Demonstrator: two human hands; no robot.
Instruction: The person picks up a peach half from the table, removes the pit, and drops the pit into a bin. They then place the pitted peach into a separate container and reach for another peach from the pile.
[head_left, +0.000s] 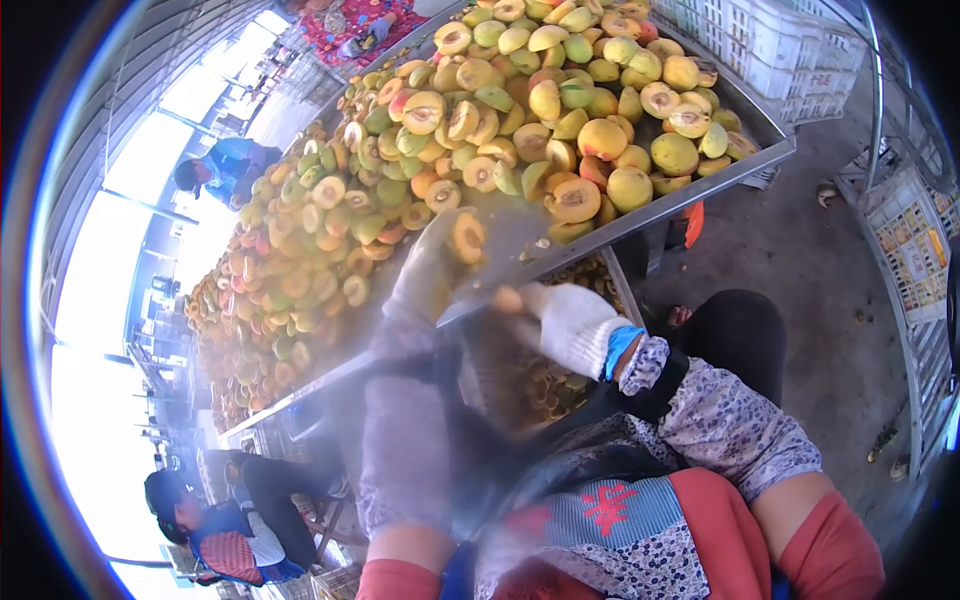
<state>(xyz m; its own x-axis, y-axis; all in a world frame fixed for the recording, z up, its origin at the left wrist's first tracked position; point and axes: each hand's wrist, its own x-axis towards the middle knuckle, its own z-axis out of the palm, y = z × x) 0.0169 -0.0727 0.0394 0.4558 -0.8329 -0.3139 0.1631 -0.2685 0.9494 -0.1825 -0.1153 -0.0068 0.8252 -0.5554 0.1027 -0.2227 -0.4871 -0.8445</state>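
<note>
Halved peaches (480, 130), yellow, green and red, lie heaped on a long metal-rimmed table (690, 185). My left hand (425, 270), in a pale glove blurred by haze on the lens, is at the table's near edge with its fingers round a peach half (467, 238), cut face showing. My right hand (575, 325), in a white knitted glove with a blue band at the wrist, is just right of it, closed, its fingertips at a small brownish thing too blurred to make out. More peach pieces (555, 390) lie in a container below the edge.
White plastic crates (765, 60) are stacked beyond the table's right end. Another crate (905, 235) stands at the far right. One person (225, 168) in blue is across the table, another (235, 530) sits at lower left, and a third (355, 30) in red is at the top.
</note>
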